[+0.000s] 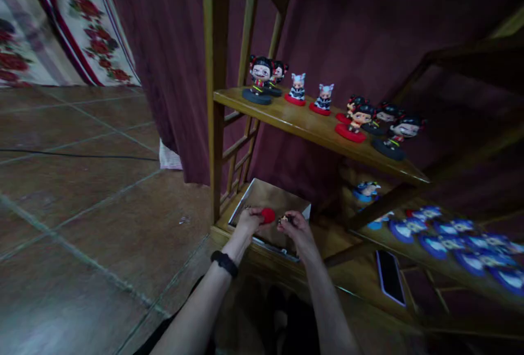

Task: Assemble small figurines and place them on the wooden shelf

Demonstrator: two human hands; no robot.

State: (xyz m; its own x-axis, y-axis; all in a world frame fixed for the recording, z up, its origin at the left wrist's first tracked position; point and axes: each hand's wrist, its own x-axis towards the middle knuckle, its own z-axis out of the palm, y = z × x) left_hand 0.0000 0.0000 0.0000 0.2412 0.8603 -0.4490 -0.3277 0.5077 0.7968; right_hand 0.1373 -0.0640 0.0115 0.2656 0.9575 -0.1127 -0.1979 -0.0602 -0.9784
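Note:
My left hand (250, 221) is closed on a red round base (268, 215), like those under the figurines on the shelf. Close beside it, my right hand (295, 226) pinches a small dark and pale figurine part (283, 220), whose exact shape is too small to make out. Both hands are over an open shallow box (282, 191) with a brown inside and white edges, standing on the lowest shelf. Near my left fingers a small dark and pale bit shows, partly hidden. The base and the part in my hands are apart.
Figurines on red and dark bases, such as a white-haired one (297, 89), stand on the wooden shelf (295, 118) above. Several blue-based figurines (444, 240) are at the lower right, blurred. A phone (391, 277) lies on the low board. A wooden post (215, 126) rises at the left.

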